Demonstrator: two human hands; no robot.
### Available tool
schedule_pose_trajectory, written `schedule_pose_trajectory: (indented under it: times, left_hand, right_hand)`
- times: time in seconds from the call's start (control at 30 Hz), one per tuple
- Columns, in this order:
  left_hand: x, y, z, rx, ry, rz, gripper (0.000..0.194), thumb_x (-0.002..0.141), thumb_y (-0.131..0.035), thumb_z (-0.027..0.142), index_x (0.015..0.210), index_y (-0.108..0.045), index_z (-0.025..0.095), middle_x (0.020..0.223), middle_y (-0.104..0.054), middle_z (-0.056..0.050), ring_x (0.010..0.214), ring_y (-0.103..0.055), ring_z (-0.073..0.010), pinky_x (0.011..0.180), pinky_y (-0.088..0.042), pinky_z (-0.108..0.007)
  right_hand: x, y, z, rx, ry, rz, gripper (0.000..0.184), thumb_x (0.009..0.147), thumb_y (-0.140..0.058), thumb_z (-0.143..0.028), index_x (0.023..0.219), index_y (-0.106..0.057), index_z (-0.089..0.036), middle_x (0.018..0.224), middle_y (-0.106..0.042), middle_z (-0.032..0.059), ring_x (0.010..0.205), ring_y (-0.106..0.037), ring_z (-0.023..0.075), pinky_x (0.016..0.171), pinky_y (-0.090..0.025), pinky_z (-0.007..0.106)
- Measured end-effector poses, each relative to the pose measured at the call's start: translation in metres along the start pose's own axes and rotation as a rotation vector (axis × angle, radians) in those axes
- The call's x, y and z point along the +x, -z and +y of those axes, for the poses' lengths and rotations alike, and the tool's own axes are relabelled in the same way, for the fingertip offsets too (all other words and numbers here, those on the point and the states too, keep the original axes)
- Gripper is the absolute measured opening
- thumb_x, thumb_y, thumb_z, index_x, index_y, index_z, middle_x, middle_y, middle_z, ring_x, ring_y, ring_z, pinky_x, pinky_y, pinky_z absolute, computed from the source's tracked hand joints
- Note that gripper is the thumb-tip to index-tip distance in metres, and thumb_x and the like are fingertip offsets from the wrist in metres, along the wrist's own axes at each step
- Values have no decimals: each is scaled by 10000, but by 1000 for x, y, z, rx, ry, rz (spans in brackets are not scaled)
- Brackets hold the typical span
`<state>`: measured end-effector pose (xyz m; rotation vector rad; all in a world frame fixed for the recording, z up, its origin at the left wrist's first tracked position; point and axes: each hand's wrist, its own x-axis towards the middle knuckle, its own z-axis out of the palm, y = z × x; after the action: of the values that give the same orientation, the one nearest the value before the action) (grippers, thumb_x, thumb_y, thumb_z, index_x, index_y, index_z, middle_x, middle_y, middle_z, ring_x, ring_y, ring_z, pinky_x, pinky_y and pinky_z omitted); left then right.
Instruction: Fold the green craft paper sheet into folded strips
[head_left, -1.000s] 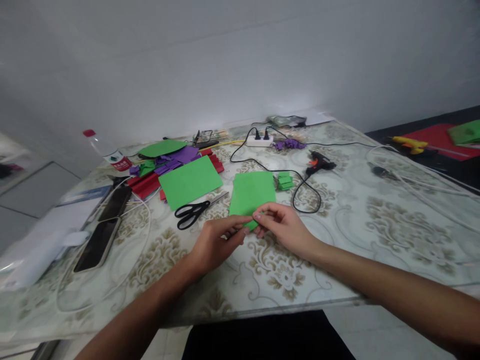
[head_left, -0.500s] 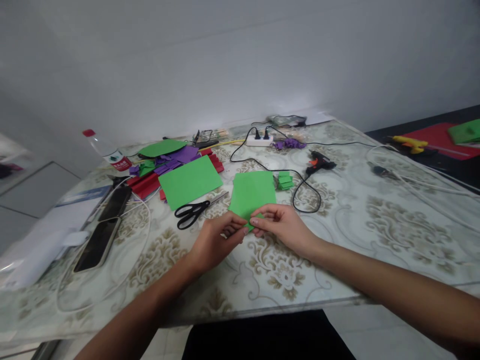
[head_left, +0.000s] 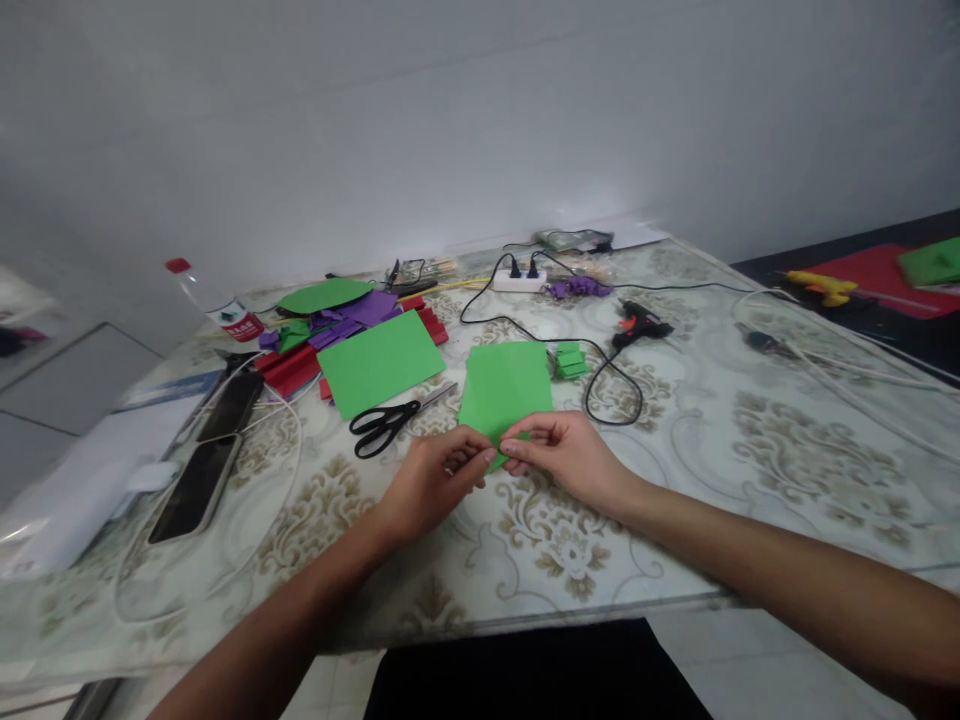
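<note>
Head view: green paper (head_left: 496,461) pinched, just below frame centre.
Your left hand (head_left: 442,475) has drawn its forefinger back; your right hand (head_left: 562,450) pinches too, fingertips closed together, so handwork seems unfinished.

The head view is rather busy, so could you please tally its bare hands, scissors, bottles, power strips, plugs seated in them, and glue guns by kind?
Hands: 2, left hand and right hand
Scissors: 1 pair
Bottle: 1
Power strip: 1
Seated plugs: 2, left plug and right plug
Glue guns: 2, black glue gun and yellow glue gun
Total: 9
</note>
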<state>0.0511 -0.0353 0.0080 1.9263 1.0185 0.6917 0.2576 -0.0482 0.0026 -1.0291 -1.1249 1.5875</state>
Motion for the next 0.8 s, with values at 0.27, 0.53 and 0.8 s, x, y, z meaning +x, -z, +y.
schedule_pose_trajectory:
  times: [0.27,0.53,0.8]
  left_hand:
    - [0,-1,-3,37,-14,19,167,948,-615,311,917,-689,165,755,-727,-27,636,-667,-127,602,-523,-209]
    - [1,-1,-1,40,-11,17,129,931,-624,279,897,-692,175,764,-731,-17,650,-677,-129,602,-522,-204]
    - [0,-1,-1,55,-17,13,150,938,-615,296,896,-687,171,747,-724,-20,639,-676,-134,592,-522,-209]
  right_hand:
    - [-1,1,2,-59,-49,-69,429,604,-911,-458,852,-754,-144,715,-772,37,672,-736,172,699,-588,285]
    - [-1,0,3,-57,-49,-55,411,638,-888,-485,818,-743,-145,691,-771,44,648,-738,176,685,-599,306]
    - [-2,-1,3,-68,-24,-60,396,664,-877,-476,831,-746,-141,706,-771,51,644,-733,167,664,-589,288]
